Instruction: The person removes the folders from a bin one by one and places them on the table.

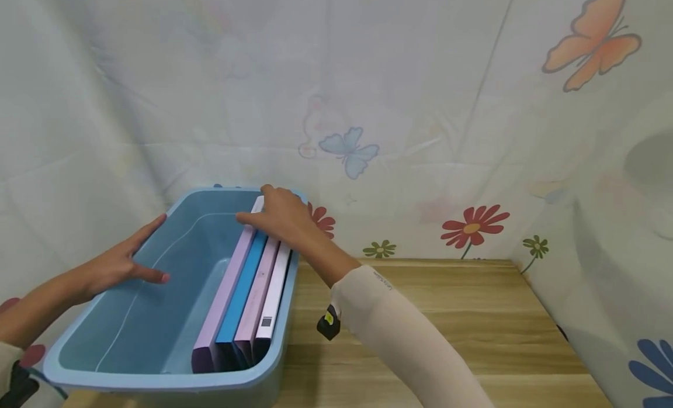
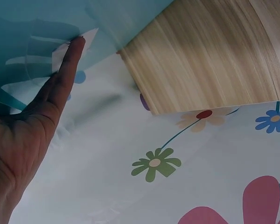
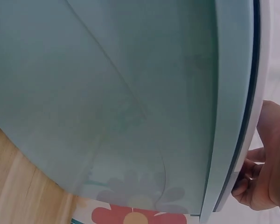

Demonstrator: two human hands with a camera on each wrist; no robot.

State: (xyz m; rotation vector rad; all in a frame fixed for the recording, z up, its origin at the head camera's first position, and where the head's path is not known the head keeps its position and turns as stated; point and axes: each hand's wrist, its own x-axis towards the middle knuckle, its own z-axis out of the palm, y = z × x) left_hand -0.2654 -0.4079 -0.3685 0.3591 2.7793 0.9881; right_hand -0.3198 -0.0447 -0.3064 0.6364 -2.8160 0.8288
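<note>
A light blue plastic tub (image 1: 158, 381) stands at the left of a wooden table (image 1: 420, 291). Several thin books (image 1: 247, 297) stand on edge along its right wall: lilac, blue, pink and white. My right hand (image 1: 281, 215) lies over the far ends of the books, thumb across the lilac one and fingers curled over the tops. The right wrist view shows those curled fingers (image 3: 245, 179) beside the tub's wall (image 3: 107, 93). My left hand (image 1: 126, 256) is spread flat with straight fingers against the tub's left wall. In the left wrist view a fingertip (image 2: 77, 44) touches the tub (image 2: 107, 23).
A pale cloth printed with flowers and butterflies (image 1: 473, 221) hangs behind and to the sides of the table. Bare wood (image 2: 210, 51) lies to the right of the tub. A small black and yellow device (image 1: 328, 323) hangs at my right sleeve.
</note>
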